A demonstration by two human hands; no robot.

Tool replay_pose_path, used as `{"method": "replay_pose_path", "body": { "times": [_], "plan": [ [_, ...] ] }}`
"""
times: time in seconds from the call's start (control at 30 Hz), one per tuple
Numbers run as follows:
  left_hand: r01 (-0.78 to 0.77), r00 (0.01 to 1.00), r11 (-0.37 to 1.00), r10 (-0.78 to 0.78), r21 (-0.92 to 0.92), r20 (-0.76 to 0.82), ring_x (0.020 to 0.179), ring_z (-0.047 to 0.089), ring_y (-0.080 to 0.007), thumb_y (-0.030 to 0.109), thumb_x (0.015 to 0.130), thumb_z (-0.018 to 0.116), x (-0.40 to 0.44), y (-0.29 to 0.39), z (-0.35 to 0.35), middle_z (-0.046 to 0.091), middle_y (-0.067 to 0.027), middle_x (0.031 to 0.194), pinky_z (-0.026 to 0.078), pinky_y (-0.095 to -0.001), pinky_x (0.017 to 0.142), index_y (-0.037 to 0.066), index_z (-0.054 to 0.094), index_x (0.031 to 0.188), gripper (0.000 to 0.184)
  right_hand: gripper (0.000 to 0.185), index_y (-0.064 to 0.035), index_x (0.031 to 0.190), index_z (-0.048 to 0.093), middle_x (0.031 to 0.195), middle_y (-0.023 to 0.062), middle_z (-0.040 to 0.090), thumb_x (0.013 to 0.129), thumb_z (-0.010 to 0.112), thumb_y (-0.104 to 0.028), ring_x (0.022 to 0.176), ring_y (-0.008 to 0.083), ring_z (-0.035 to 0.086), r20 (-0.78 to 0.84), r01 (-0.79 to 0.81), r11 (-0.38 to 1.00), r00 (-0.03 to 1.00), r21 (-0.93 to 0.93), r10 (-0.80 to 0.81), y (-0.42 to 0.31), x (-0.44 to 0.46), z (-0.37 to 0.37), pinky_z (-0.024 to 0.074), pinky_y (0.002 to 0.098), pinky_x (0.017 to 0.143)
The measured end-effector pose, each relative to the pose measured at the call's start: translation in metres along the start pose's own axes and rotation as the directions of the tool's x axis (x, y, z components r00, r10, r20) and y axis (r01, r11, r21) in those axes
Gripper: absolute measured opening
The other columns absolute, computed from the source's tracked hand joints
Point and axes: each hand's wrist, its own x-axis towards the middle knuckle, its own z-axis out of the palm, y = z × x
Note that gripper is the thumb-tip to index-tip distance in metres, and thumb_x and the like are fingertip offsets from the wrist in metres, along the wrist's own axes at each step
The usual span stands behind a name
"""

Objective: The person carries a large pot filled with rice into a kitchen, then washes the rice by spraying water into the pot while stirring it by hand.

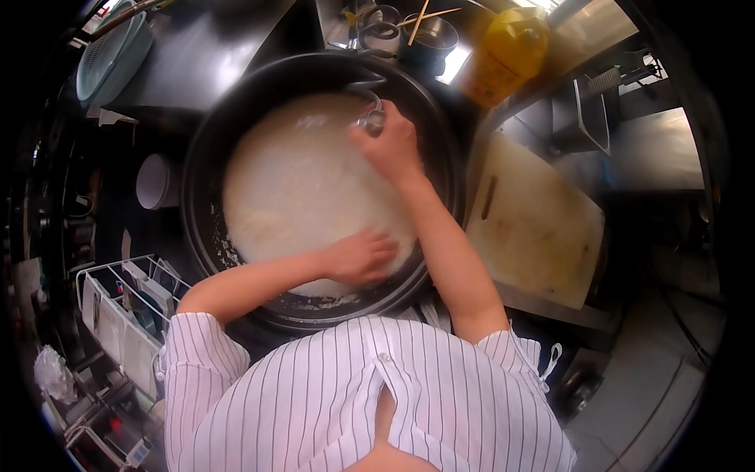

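Observation:
A large black pot (206, 252) in front of me is filled with cloudy whitish liquid (307, 181), with pale bits stuck along its inner wall. My left hand (362, 256) lies at the liquid's near right side, palm down, its slightly blurred fingers stretched out and apart. I cannot tell how deep the fingertips reach. Over the far right part of the pot, my right hand (391, 141) is closed around the end of a curved metal faucet spout (373, 118). Its fingertips are partly hidden behind the metal end piece.
Right of the pot lies a stained cutting board (543, 228) with a slot. A yellow jug (507, 55) and a metal pot (429, 35) with chopsticks stand behind. At left are a white wire rack (118, 315), a white container (156, 182) and a light-green basket (114, 59).

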Motion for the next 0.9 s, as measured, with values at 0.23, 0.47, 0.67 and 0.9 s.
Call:
{"method": "replay_pose_path", "body": {
  "times": [0.23, 0.47, 0.67, 0.9],
  "plan": [
    [0.800, 0.600, 0.535, -0.704, 0.271, -0.380, 0.112, 0.041, -0.0315, 0.023, 0.076, 0.058, -0.068, -0.097, -0.063, 0.043, -0.0171, 0.122, 0.032, -0.0468, 0.092, 0.006, 0.052, 0.109, 0.037, 0.036, -0.0036, 0.086, 0.055, 0.069, 0.0159, 0.060, 0.062, 0.068, -0.027, 0.068, 0.0316, 0.061, -0.015, -0.017, 1.000, 1.000, -0.020, 0.017, 0.002, 0.000, 0.001, 0.0483, 0.0377, 0.065],
    [0.882, 0.326, 0.318, -0.945, 0.347, 0.038, 0.078, 0.059, -0.0359, 0.043, 0.087, 0.039, -0.128, -0.087, -0.088, 0.059, -0.0254, 0.078, 0.048, -0.0412, 0.067, -0.002, 0.064, 0.075, 0.052, 0.035, -0.0027, 0.088, 0.056, 0.073, 0.0151, 0.062, 0.064, 0.066, -0.027, 0.071, 0.0297, 0.061, 0.019, -0.025, 0.997, 0.999, -0.074, 0.027, 0.002, 0.002, 0.004, 0.0480, 0.0359, 0.067],
    [0.933, 0.299, 0.360, -0.748, -0.017, 0.593, 0.072, 0.061, -0.0348, 0.055, 0.084, 0.038, -0.111, -0.053, -0.037, 0.060, -0.0246, 0.083, 0.049, -0.0400, 0.067, -0.008, 0.060, 0.091, 0.067, 0.034, -0.0023, 0.089, 0.057, 0.076, 0.0141, 0.063, 0.066, 0.065, -0.026, 0.073, 0.0275, 0.062, 0.037, -0.056, 0.993, 0.998, -0.100, 0.060, 0.001, 0.000, 0.002, 0.0475, 0.0340, 0.069],
    [0.762, 0.610, 0.594, -0.522, -0.259, 0.596, 0.095, 0.053, -0.0338, 0.042, 0.084, 0.050, -0.041, 0.027, -0.025, 0.056, -0.0237, 0.100, 0.042, -0.0358, 0.083, -0.002, 0.053, 0.103, 0.048, 0.042, 0.0007, 0.089, 0.056, 0.076, 0.0197, 0.062, 0.063, 0.065, -0.031, 0.075, 0.0338, 0.061, 0.039, -0.058, 0.996, 0.997, -0.072, 0.061, 0.003, 0.000, 0.002, 0.0481, 0.0382, 0.070]
  ]
}}
